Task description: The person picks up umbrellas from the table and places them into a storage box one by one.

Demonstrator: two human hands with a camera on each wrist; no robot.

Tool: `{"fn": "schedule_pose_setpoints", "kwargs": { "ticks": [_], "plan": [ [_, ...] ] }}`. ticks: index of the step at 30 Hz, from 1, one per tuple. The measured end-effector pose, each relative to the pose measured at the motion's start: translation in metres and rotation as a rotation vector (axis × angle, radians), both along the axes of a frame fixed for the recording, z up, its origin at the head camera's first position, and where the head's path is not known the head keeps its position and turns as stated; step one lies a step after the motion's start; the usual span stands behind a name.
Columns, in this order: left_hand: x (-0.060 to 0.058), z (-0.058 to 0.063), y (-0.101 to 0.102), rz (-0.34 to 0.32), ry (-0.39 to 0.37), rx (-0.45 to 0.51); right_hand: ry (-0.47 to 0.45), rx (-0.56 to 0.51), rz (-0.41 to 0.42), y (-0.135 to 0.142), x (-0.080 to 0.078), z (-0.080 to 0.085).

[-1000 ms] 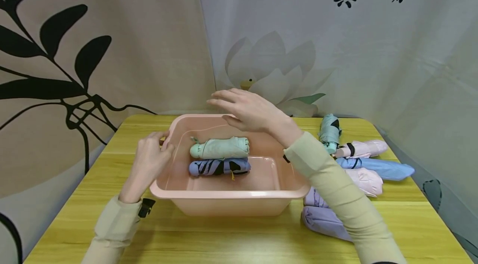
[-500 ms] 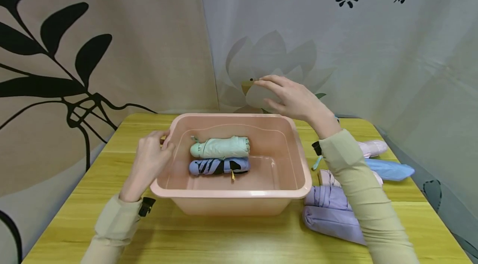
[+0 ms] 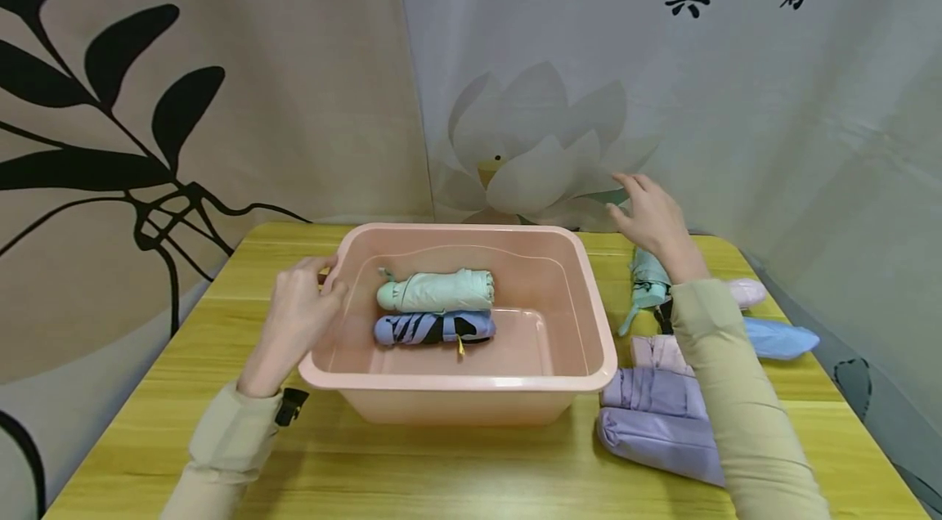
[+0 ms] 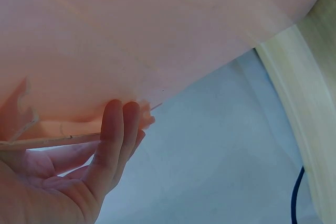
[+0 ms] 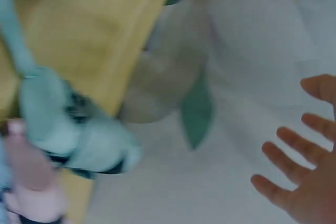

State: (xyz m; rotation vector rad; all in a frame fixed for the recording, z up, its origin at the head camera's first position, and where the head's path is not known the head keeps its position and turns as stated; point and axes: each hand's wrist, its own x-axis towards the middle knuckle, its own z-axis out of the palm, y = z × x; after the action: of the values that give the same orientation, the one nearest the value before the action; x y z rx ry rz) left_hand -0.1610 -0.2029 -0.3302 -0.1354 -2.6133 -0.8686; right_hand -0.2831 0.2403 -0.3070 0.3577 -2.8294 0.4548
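Note:
My left hand (image 3: 294,320) grips the left rim of a pink plastic basin (image 3: 456,383); in the left wrist view its fingers (image 4: 113,129) reach under the rim. Inside the basin lie two folded umbrellas side by side, a mint green one (image 3: 437,291) and a blue one with black pattern (image 3: 408,329). My right hand (image 3: 655,221) hovers empty with fingers spread, above the table's back right. Closest beneath it is a teal folded umbrella (image 3: 649,281), which also appears in the right wrist view (image 5: 79,127), apart from the fingers.
More folded umbrellas lie right of the basin: a pale one (image 3: 746,291), a blue one (image 3: 780,338), a pink one (image 3: 658,352) and purple ones (image 3: 662,442). My right forearm partly covers them. A printed curtain (image 3: 331,78) hangs behind the wooden table (image 3: 441,471).
My right hand has moved right, from over the basin to above the umbrellas on the right. The left hand keeps its grip on the rim, and the basin stays put.

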Motion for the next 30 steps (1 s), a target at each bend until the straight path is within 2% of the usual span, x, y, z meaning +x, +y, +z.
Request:
{"fn": "schedule_pose_setpoints", "kwargs": {
  "ticks": [9,15,19,22,26,30],
  "plan": [
    [0.001,0.000,0.001,0.002,-0.005,0.005,-0.144,-0.116,-0.170,0.038,-0.006,-0.053],
    [0.000,0.000,0.001,0.004,0.036,-0.010,-0.184,-0.097,-0.247,0.052,-0.006,-0.079],
    [0.000,-0.001,0.001,0.002,0.043,-0.011,-0.228,-0.036,-0.277,0.057,-0.006,-0.090],
    [0.000,-0.001,0.001,-0.003,0.046,-0.011,-0.302,-0.015,-0.308,0.059,-0.005,-0.097],
    [0.000,-0.001,0.001,-0.005,0.049,-0.010,-0.392,-0.025,-0.353,0.059,-0.007,-0.103],
    [-0.001,-0.002,0.000,-0.001,0.045,-0.003,-0.421,-0.058,-0.361,0.059,-0.010,-0.107]
  ]
}}
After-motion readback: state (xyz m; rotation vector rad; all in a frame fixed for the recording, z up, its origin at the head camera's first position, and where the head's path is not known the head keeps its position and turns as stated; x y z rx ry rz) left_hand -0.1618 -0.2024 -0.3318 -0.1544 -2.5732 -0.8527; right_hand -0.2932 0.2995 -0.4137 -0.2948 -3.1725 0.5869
